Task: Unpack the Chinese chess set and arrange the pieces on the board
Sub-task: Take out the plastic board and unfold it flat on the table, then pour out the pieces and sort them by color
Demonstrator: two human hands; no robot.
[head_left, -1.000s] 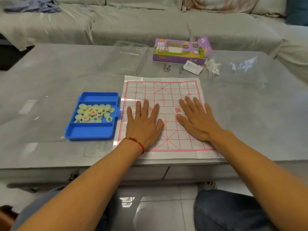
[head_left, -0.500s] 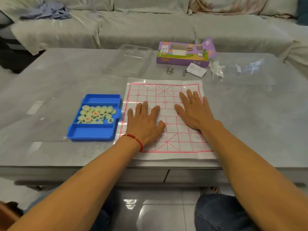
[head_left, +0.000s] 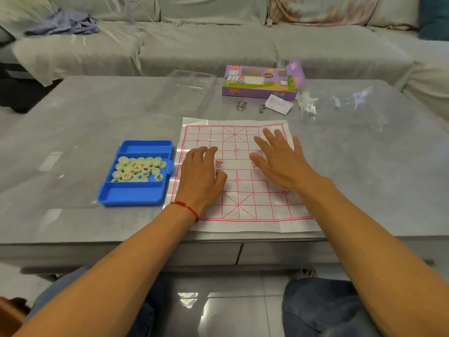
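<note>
We have the board (head_left: 245,176) unfolded on the table (head_left: 73,132), left hand (head_left: 201,176) resting with fingers curled, right hand (head_left: 279,161) spread flat, while every piece (head_left: 138,169) waits in the blue tray (head_left: 136,198).

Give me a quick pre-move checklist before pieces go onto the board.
1. Paper board unfolded on the table: ok.
2. Board lying flat: not ok, glare ripples at the far edge.
3. Board squares bare of pieces: ok.
4. Pieces reachable in the blue tray beside the board: ok.
5. Left hand and right hand free: ok, both on the board, holding nothing.
6. All pieces present: cannot tell, they are heaped.
</note>
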